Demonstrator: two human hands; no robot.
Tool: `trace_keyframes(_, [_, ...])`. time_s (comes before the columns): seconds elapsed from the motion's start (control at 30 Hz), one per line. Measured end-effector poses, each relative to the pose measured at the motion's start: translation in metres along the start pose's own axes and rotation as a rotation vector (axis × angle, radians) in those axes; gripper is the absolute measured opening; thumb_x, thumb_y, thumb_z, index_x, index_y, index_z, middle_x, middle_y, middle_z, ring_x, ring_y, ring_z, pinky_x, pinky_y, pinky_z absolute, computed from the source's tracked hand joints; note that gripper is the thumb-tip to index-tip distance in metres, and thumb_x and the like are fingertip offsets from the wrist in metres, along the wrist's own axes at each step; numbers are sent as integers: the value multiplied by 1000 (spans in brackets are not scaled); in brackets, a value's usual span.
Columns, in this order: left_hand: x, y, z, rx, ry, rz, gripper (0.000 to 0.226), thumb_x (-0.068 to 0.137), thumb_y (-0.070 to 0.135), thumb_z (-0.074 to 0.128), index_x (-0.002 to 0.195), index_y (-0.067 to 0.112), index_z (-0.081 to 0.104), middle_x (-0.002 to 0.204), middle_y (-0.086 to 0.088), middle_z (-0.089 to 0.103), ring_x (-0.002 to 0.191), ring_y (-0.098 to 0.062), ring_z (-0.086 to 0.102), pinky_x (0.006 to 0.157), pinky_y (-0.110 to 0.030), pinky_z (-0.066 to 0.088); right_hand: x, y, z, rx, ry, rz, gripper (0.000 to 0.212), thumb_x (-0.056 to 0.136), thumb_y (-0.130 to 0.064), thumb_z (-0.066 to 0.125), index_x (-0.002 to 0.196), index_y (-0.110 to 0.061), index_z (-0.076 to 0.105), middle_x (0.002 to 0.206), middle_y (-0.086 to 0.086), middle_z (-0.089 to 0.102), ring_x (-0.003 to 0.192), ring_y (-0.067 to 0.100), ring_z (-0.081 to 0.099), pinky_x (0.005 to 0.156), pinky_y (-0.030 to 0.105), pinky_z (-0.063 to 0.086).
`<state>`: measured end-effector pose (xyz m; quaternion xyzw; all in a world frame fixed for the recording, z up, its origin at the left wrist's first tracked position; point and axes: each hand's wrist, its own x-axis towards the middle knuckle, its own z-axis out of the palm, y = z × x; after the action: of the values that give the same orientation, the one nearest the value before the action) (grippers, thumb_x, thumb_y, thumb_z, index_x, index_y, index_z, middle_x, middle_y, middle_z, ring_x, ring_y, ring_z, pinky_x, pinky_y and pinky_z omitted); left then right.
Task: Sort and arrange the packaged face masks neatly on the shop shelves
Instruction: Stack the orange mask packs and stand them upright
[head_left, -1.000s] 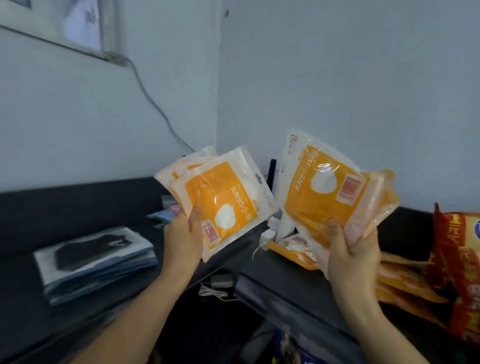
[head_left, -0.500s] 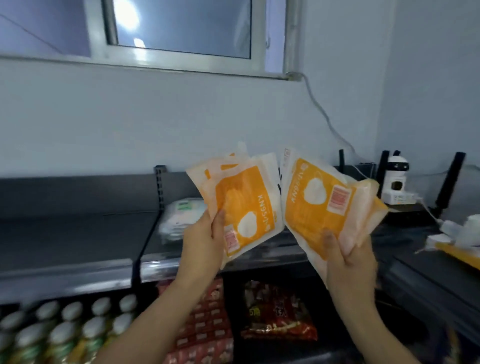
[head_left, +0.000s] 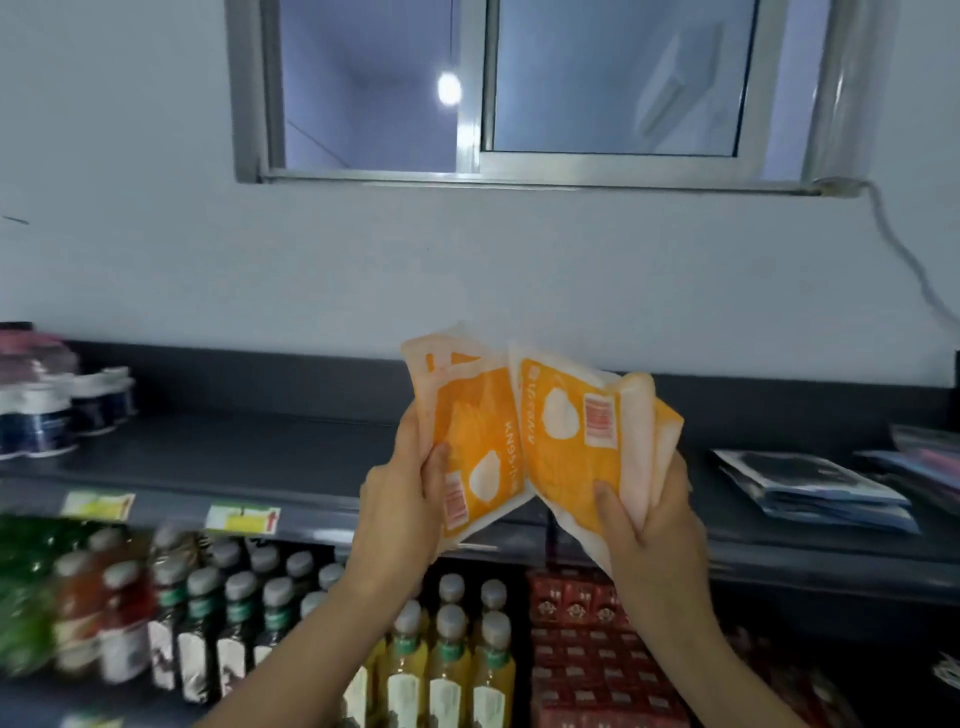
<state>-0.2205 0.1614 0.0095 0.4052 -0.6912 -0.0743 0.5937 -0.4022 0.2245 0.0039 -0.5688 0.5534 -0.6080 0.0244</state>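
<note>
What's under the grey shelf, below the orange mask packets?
Rows of grey-capped bottles and stacked red boxes. The left forearm and right forearm cover part of them, so whatever stands behind the arms is hidden.

Gripped low in the left hand (head_left: 400, 499), a fanned bundle of orange mask packs (head_left: 467, 431), upright, white-edged, barcode at the bottom. Meeting its right edge, a second orange bundle (head_left: 571, 441), tilted right, clasped in the right hand (head_left: 649, 519), barcode at the top. Far right, flat on the dark shelf (head_left: 260, 457), a stack of black mask packs (head_left: 810, 488).
</note>
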Motion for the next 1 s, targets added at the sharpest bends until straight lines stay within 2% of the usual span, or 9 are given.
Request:
trace_keyframes(0.13, [14, -51, -70, 50, 17, -9, 52, 98, 26, 42, 145, 35, 21, 63, 1, 63, 51, -11, 58, 46, -23, 45, -8, -44, 75, -8, -27, -59, 58, 91, -26, 56, 142, -25, 27, 130, -4, 46, 112, 14, 48, 92, 35, 44])
trace_keyframes(0.27, [26, -98, -139, 103, 46, -54, 57, 98, 27, 44, 144, 40, 14, 67, 10, 59, 54, -8, 59, 46, -19, 46, -18, -90, 139, 1, -119, -166, 64, 93, -24, 54, 130, -57, 12, 121, -17, 40, 98, 4, 43, 83, 22, 36])
trace_keyframes(0.37, [31, -128, -183, 160, 90, -47, 63, 97, 25, 46, 141, 45, 6, 58, 8, 57, 45, -9, 55, 40, -17, 40, -26, -115, 183, -12, -189, -223, 62, 95, -27, 50, 119, -64, 6, 113, -19, 38, 85, 1, 43, 74, 15, 36])
trace_keyframes(0.47, [34, -156, -223, 217, 137, -41, 66, 97, 23, 46, 134, 53, 1, 53, 2, 56, 42, -12, 52, 40, -20, 35, -30, -131, 227, 12, -228, -264, 56, 95, -29, 46, 120, -62, 9, 111, -16, 40, 80, -8, 47, 65, 6, 39])
trace_keyframes(0.53, [33, -173, -247, 239, 159, -60, 64, 97, 23, 45, 139, 50, 4, 53, 1, 56, 42, -13, 52, 40, -23, 37, -32, -141, 256, 44, -259, -270, 57, 96, -30, 45, 120, -63, 7, 114, -14, 42, 83, -2, 50, 72, 11, 42])
trace_keyframes(0.63, [31, -198, -276, 292, 191, -62, 62, 98, 24, 43, 142, 46, 6, 49, -2, 54, 46, -14, 54, 40, -29, 41, -36, -153, 296, 78, -299, -272, 63, 95, -30, 46, 120, -66, 1, 122, -12, 44, 99, 10, 52, 86, 33, 49])
trace_keyframes(0.83, [46, -235, -303, 407, 202, -70, 58, 99, 21, 40, 133, 51, 3, 54, -2, 56, 44, -15, 52, 45, -26, 43, -27, -155, 361, 121, -348, -261, 63, 95, -29, 48, 131, -57, 4, 129, -2, 50, 100, 13, 54, 84, 34, 50])
trace_keyframes(0.93, [73, -250, -305, 485, 139, -3, 70, 100, 15, 39, 132, 61, -3, 61, -7, 59, 49, -20, 56, 46, -28, 42, 0, -152, 385, 161, -364, -229, 66, 95, -27, 48, 146, -41, 8, 135, 0, 47, 110, 17, 51, 91, 37, 47])
trace_keyframes(1.0, [97, -266, -302, 593, 54, 67, 80, 97, 8, 43, 135, 56, -8, 67, -9, 59, 52, -25, 57, 48, -35, 45, 22, -149, 398, 180, -361, -236, 67, 96, -25, 49, 147, -39, 8, 138, 0, 44, 116, 21, 49, 94, 38, 44])
